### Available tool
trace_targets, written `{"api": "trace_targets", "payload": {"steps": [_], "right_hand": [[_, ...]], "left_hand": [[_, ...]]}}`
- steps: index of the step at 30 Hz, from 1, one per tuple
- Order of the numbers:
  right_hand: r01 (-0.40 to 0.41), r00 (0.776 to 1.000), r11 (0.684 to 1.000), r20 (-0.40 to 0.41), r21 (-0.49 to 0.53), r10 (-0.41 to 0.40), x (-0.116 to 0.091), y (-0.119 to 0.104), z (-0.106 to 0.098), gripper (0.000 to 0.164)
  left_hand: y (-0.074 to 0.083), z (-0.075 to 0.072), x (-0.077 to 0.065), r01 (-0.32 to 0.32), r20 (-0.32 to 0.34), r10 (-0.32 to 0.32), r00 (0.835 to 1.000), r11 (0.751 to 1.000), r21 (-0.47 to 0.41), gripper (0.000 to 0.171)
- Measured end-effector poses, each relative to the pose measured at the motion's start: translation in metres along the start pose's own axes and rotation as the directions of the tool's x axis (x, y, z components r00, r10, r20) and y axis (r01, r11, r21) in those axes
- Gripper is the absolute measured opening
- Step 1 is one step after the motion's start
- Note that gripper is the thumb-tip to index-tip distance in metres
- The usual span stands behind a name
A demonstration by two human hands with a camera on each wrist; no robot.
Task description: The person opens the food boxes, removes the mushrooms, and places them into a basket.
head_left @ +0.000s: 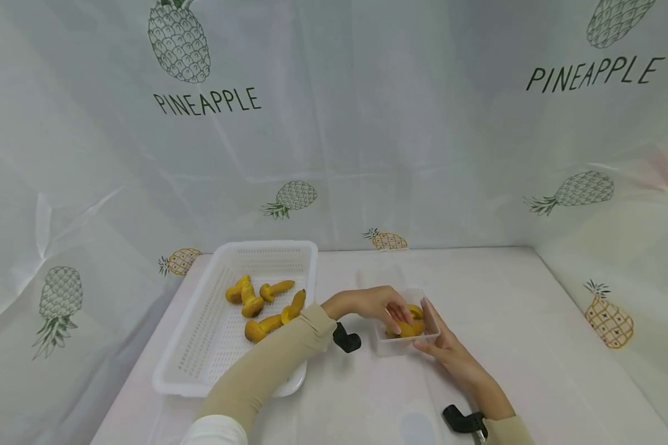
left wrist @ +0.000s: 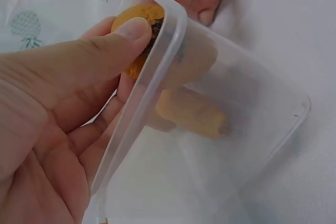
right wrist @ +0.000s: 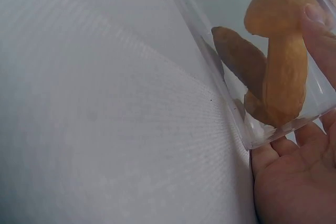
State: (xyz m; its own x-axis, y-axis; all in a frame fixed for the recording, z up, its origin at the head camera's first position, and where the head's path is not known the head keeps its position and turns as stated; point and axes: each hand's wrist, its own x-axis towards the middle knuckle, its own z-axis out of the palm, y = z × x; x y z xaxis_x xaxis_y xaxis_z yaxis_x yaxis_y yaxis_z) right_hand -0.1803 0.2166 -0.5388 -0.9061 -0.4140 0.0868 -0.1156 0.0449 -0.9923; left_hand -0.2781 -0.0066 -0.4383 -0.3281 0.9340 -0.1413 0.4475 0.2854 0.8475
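Note:
A clear plastic box (head_left: 394, 350) stands on the white table, with several yellow-brown mushrooms (head_left: 414, 328) in it. Reaching into the box from the left, my left hand (head_left: 375, 304) pinches one mushroom (left wrist: 135, 15) between thumb and fingers near the rim. My right hand (head_left: 451, 352) grips the box at its right side, thumb on the near side and fingers along the wall. Through the clear wall, the right wrist view shows a mushroom (right wrist: 286, 72) with a rounded cap and thick stem, and a darker piece (right wrist: 239, 56) beside it. Fingers partly hide the box's contents.
At the left stands a white perforated basket (head_left: 214, 346) holding several more mushrooms (head_left: 248, 300); my left forearm passes over its right edge. A faint clear flat piece (head_left: 375, 276) lies behind the box. A pineapple-printed curtain (head_left: 356, 136) hangs beyond the table (head_left: 495, 309).

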Motion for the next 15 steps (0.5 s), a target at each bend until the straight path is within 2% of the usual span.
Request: {"api": "trace_targets", "payload": {"steps": [7, 11, 15], "right_hand": [[-0.004, 1.000, 1.000, -0.001, 0.006, 0.004, 0.001, 0.000, 0.001, 0.092], [-0.010, 1.000, 1.000, -0.007, 0.004, 0.010, 0.001, -0.001, 0.002, 0.093], [-0.011, 1.000, 1.000, -0.021, 0.007, 0.011, 0.001, -0.001, 0.003, 0.093]], "left_hand": [[-0.002, -0.002, -0.003, -0.009, -0.023, 0.009, 1.000, 1.000, -0.021, 0.031], [0.000, -0.005, -0.008, -0.025, -0.034, 0.023, 0.999, 0.998, -0.061, 0.033], [0.006, -0.012, -0.015, -0.031, -0.073, 0.024, 0.997, 0.995, -0.099, 0.034]]}}
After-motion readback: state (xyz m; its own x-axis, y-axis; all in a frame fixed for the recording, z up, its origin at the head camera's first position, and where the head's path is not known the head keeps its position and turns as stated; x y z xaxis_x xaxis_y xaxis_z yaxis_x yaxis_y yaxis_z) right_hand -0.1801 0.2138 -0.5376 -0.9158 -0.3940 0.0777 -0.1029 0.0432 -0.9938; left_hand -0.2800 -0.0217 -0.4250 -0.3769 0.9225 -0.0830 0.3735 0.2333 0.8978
